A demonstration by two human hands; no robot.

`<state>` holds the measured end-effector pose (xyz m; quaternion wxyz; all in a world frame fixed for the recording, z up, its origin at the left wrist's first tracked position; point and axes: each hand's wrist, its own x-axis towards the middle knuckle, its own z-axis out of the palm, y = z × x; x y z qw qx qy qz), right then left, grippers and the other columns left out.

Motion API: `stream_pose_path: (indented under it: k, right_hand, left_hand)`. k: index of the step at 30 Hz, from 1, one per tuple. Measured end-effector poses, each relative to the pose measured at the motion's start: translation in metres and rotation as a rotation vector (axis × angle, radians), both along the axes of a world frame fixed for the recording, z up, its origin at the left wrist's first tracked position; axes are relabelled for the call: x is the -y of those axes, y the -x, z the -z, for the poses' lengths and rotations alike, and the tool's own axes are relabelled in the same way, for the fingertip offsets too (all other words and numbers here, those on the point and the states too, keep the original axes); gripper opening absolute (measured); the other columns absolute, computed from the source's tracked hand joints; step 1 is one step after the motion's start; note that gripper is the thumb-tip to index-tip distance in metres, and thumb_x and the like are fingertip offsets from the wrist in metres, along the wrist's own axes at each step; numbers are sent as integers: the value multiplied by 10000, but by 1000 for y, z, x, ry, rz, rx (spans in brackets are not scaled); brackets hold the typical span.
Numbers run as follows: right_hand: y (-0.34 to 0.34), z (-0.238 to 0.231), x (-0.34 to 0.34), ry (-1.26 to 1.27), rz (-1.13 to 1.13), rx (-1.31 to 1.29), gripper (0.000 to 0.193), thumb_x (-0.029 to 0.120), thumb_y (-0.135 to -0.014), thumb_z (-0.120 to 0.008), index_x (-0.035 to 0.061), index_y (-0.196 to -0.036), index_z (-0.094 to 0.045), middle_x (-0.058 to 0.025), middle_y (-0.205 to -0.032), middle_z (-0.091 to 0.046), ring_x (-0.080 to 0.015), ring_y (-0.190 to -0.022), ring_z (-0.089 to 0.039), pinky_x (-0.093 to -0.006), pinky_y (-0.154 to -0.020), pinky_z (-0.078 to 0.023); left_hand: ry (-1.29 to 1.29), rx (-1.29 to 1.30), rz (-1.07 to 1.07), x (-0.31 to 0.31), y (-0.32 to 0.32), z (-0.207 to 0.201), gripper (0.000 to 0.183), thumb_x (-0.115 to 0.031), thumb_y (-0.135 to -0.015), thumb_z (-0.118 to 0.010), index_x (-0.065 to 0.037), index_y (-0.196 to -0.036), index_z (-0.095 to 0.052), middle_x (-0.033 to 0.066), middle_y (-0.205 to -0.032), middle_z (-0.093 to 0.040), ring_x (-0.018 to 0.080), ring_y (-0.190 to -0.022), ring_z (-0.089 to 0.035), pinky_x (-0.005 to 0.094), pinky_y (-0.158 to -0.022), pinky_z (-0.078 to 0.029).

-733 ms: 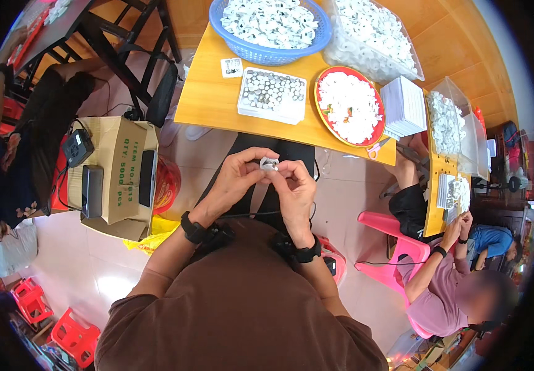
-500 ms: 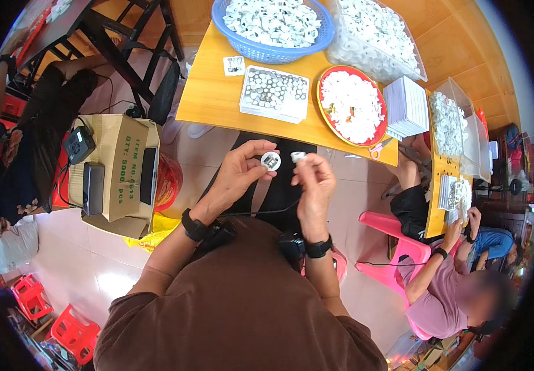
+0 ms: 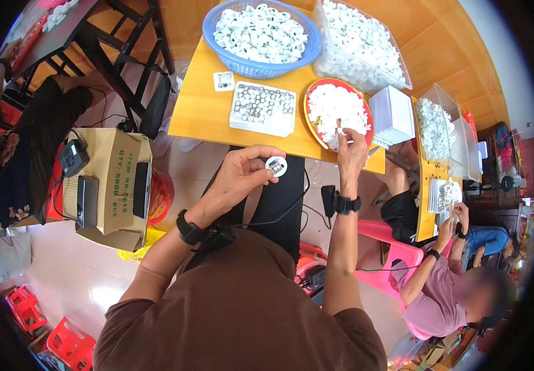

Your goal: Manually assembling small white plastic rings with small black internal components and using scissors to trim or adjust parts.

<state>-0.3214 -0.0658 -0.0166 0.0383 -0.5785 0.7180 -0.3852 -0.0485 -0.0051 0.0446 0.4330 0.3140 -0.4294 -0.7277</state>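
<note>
My left hand [image 3: 239, 176] pinches a round white plastic disc [image 3: 277, 166] with dark and metallic parts on its face, held just off the table's front edge. Farther right, my right hand [image 3: 352, 154] reaches over a red plate [image 3: 307, 117] heaped with small white plastic pieces [image 3: 339, 102]. Its fingertips are pressed together at the heap's near side, and what lies between them is too small to make out. Left of the plate, a shallow clear tray [image 3: 262, 106] carries rows of silver button cells.
On the yellow table [image 3: 196, 114] stand a blue basket [image 3: 260, 70] and a clear bin [image 3: 366, 79] of white parts, plus stacked white trays [image 3: 393, 114]. A cardboard box [image 3: 121, 185] is at left. A co-worker [image 3: 431, 300] sits at right. Black cables [image 3: 279, 217] cross my lap.
My right hand has moved forward and right, from beside the disc to the red plate; the small white piece it held no longer shows. My left hand still holds the disc.
</note>
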Motion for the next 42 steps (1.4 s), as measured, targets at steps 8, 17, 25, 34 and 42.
stream_pose_path:
  k: [8, 17, 25, 34, 42]
  right_hand:
    - [-77, -86, -72, -157, -452, 943, 155, 64, -854, -603, -5, -992, -611, -26, -748, -614, -81, -648, -598, -203, -519, -483]
    - [-93, -109, -86, -91, -384, 1188, 110, 8, -828, -619, -18, -925, -572, -85, -771, -627, -98, -574, -602, -214, -511, -521]
    - [-102, -124, -96, 9, -405, 1212, 122, 22, -847, -597, -33, -945, -549, -122, -782, -632, -131, -592, -621, -243, -529, -540]
    - [-106, -129, -100, 22, -425, 1314, 122, 14, -856, -575, -27, -961, -528, -141, -816, -634, -155, -609, -636, -258, -544, -551]
    - [-111, -121, -99, 10, -404, 1336, 119, 9, -851, -587, -18, -952, -531, -124, -821, -631, -144, -622, -633, -245, -564, -548]
  left_hand:
    - [214, 110, 41, 16, 16, -14, 319, 88, -798, -534, 13, -1101, -601, 49, -1040, -502, 85, -783, -585, 214, -714, -493]
    - [127, -89, 16, 13, 29, -38, 286, 49, -825, -529, 22, -1109, -542, 57, -1003, -520, 83, -789, -589, 198, -694, -473]
    - [85, -192, -7, 3, 24, -45, 271, -9, -847, -583, 11, -1117, -567, 63, -1012, -613, 88, -857, -576, 229, -720, -478]
    - [89, -232, -9, 1, 24, -48, 261, -51, -874, -564, -8, -1131, -575, 68, -1033, -618, 98, -899, -575, 246, -764, -467]
    - [-45, -295, 46, 0, 24, -39, 298, -136, -926, -516, 3, -1189, -545, 75, -1066, -606, 120, -906, -578, 279, -827, -476]
